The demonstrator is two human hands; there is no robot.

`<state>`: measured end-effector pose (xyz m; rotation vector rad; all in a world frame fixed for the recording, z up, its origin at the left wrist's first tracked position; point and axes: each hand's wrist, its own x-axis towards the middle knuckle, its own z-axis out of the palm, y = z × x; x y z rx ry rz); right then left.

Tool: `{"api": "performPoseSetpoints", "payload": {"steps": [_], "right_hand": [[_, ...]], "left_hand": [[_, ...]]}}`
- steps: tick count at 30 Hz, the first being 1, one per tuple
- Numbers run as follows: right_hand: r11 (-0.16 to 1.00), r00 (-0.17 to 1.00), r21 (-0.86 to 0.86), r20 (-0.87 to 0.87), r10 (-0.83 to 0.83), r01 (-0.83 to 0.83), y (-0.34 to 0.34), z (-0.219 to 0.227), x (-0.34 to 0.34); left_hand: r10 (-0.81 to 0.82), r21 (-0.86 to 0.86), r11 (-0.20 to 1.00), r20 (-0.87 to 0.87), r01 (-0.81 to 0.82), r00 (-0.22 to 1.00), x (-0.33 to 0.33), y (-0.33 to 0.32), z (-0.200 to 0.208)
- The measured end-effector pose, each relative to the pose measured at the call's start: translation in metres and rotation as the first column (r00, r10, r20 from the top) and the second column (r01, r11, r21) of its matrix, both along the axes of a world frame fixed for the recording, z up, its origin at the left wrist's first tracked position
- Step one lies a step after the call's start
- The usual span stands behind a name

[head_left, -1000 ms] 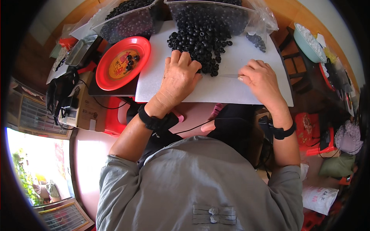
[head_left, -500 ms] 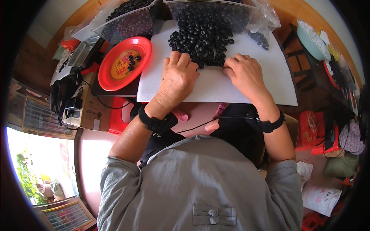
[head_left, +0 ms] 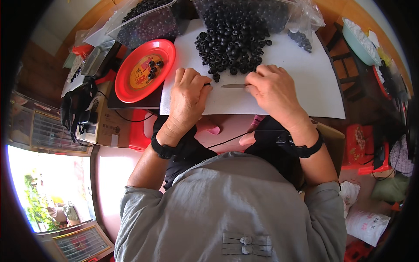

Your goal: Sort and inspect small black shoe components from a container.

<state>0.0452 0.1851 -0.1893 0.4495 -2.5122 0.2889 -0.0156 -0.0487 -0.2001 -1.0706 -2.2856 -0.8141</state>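
Head view, looking down. A flat white rectangular board (head_left: 301,83) lies across the lap of the person in a grey shirt; both hands rest on its near edge.

Left hand (head_left: 188,94): palm down on the board, fingers curled together, knuckles up. The fingertips sit at the near edge of the pile of small black ring-shaped parts (head_left: 233,41). Whether a ring is pinched under the fingers, I cannot tell. Black band on the wrist.

Right hand (head_left: 274,89): fingers closed on the butt of a thin grey metal blade-like tool (head_left: 235,85). The tool lies flat on the board, its tip pointing toward the left hand, just short of it. One loose black ring (head_left: 216,77) lies just above the tip, near the left fingertips. Black band on this wrist also.

The ring pile spreads over the far middle of the board, spilling out of a clear plastic bag (head_left: 301,17) at the board's far edge. A few more rings lie apart at the far right of the board.

Left of the board: a round red plastic plate (head_left: 131,85) with a yellow centre, holding a few black rings. Beyond the plate, a second clear bag of black rings (head_left: 148,24). Far right, a pale green bowl (head_left: 355,37) stands on a dark wooden table.
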Motion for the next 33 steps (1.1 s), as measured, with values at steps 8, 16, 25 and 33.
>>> {"api": "performPoseSetpoints", "payload": {"steps": [8, 16, 25, 33], "right_hand": [[0.994, 0.991, -0.040, -0.084, -0.108, 0.105, -0.007, -0.003, -0.014], [0.997, 0.989, -0.023, -0.124, -0.075, 0.073, 0.012, -0.007, 0.002], [0.748, 0.991, -0.662, 0.071, 0.109, -0.035, 0.006, 0.014, 0.006], [0.850, 0.996, -0.525, -0.036, -0.080, 0.049, -0.008, 0.014, 0.011]], "left_hand": [[0.044, -0.123, 0.991, -0.078, -0.053, 0.996, 0.000, -0.002, 0.004], [-0.099, 0.071, 0.993, 0.132, 0.090, 0.986, -0.002, 0.002, 0.008], [-0.706, 0.737, 0.675, 0.660, -0.038, 0.257, -0.002, 0.021, 0.011], [-0.824, 0.829, 0.542, 0.557, -0.139, 0.104, -0.010, 0.023, 0.003]]}}
